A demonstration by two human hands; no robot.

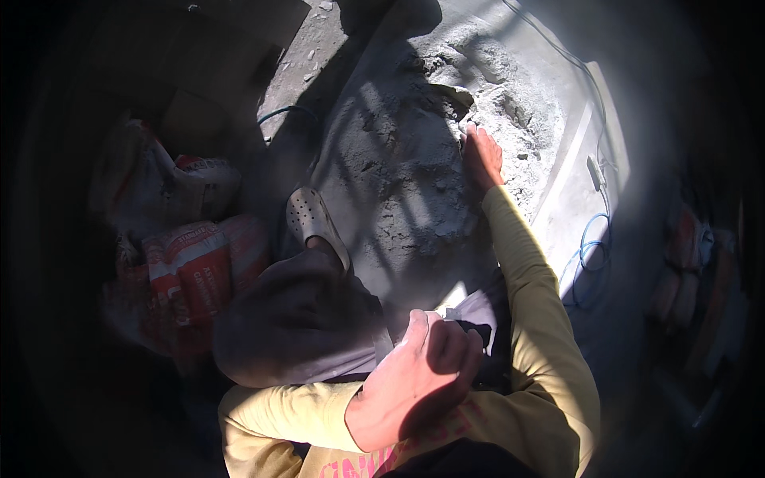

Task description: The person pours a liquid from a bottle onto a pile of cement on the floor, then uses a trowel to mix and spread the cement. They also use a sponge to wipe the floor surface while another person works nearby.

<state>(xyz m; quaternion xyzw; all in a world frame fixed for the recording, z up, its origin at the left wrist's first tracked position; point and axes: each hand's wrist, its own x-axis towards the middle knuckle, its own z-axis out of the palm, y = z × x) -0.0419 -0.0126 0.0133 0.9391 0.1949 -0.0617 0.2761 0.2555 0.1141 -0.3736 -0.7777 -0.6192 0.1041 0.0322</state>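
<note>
My right hand [484, 155] reaches out into a pile of grey cement-like powder [398, 183], its fingers bent beside a dark hollow near the pile's upper middle; whatever they hold is hidden. My left hand [414, 374] is drawn back over my lap, close to my chest, with the fingers curled. Something pale and flat shows beside it, but I cannot make out what the fingers grip. My foot in a pale perforated sandal [311, 219] rests at the pile's left edge. Sun and striped shadow fall across the powder.
Red-and-white sacks [187, 271] and a pale torn sack [175, 187] lie at the left. More sacks [689, 247] sit in shadow at the right. A grey sheet [558, 231] borders the pile, with a blue cord [586, 247] on it. Rubble [315, 56] shows at the top.
</note>
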